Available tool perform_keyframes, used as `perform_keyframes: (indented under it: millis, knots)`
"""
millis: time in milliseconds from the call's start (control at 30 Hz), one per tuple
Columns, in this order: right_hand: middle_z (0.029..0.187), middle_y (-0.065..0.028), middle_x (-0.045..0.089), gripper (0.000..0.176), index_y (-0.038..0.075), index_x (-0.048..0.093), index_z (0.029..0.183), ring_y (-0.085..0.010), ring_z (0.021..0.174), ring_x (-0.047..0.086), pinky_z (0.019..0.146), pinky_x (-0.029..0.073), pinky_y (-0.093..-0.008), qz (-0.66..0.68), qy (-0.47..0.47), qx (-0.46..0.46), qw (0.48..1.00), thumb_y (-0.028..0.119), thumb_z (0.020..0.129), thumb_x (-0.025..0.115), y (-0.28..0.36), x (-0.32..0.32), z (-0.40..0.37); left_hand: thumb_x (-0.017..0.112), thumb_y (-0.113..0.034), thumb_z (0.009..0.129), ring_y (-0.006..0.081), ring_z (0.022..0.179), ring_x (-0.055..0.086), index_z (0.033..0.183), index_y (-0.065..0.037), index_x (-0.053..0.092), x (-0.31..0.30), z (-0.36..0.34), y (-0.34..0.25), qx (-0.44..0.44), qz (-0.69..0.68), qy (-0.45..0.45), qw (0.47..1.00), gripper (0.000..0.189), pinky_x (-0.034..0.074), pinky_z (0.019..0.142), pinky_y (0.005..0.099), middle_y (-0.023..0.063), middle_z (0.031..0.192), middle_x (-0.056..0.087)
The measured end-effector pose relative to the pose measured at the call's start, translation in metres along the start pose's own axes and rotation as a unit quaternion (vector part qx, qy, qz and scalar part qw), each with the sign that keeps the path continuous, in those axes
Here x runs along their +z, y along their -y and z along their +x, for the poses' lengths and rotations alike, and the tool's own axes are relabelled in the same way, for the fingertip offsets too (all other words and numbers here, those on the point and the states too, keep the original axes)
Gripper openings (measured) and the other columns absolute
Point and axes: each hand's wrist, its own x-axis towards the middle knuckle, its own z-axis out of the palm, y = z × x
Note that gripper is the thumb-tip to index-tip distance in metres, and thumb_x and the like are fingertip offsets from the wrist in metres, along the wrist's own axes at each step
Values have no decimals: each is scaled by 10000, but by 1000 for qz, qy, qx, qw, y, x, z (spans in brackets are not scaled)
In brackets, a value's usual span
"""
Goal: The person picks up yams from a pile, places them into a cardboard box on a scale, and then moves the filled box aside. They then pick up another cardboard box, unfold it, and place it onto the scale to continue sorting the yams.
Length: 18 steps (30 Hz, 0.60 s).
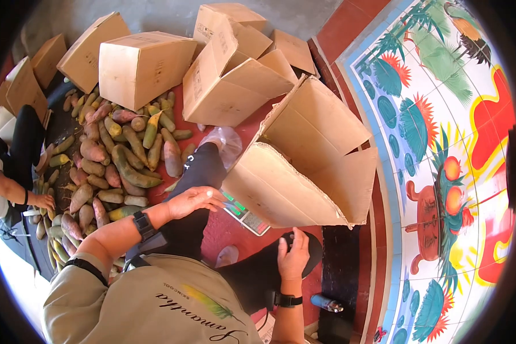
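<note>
My left hand [196,201] reaches out flat with its fingers stretched toward the near left side of an open cardboard box [286,186]; nothing is in its grasp. My right hand [294,252] is raised below the box's near edge, empty, with thumb and fingers apart. The box tilts, and its flaps stand up around a shadowed inside. Under its near left corner shows a digital scale [258,226] with a lit green display, partly covered by the box and my left fingertips.
A large heap of sweet potatoes [94,150] and long green-skinned tubers lies to the left. Behind stand more cardboard boxes [146,63]. Another person's hand [42,201] is at the heap's left edge. A blue can [325,302] lies low right, beside a painted tile wall [404,149].
</note>
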Motion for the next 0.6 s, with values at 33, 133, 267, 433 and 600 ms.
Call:
perform_keyframes:
  millis: [33, 133, 267, 433, 600]
  knots:
    - [1088, -195, 550, 483, 31, 491, 1183, -363, 976, 561, 793, 487, -415, -15, 3, -14, 1000, 156, 765, 697, 7, 1, -2, 357, -451, 968, 265, 1115, 534, 1217, 38, 486, -1, -1, 1, -1, 1, 3, 1000, 563, 424, 949, 386, 173, 1199, 542]
    - [1081, -176, 560, 513, 32, 509, 1175, -322, 947, 582, 762, 509, -384, -73, 3, -63, 995, 208, 741, 718, 23, 8, -7, 363, -429, 971, 268, 1105, 542, 1203, 39, 492, -3, -1, 7, 4, -2, 3, 1000, 538, 432, 933, 383, 173, 1193, 547]
    - [1007, -143, 572, 557, 52, 490, 1201, -283, 821, 610, 659, 524, -345, -81, 99, -78, 989, 266, 735, 707, 39, 17, -21, 388, -384, 971, 270, 1060, 571, 1162, 35, 507, -4, 0, 6, 3, -9, -17, 1000, 475, 451, 889, 370, 175, 1161, 568]
    - [950, -137, 551, 583, 45, 466, 1238, -273, 777, 600, 621, 512, -349, -43, 187, -103, 976, 259, 744, 689, 48, 30, -37, 369, -412, 970, 251, 1024, 579, 1129, 23, 527, 2, 1, -3, 2, 18, -24, 1000, 490, 448, 874, 361, 157, 1114, 588]
    - [888, -141, 543, 610, 36, 459, 1250, -271, 749, 605, 609, 509, -350, -57, 155, -104, 981, 257, 732, 693, 40, 28, -35, 363, -450, 963, 232, 1010, 567, 1124, 18, 533, 1, 2, -2, -16, 33, -32, 999, 524, 435, 875, 353, 148, 1105, 589]
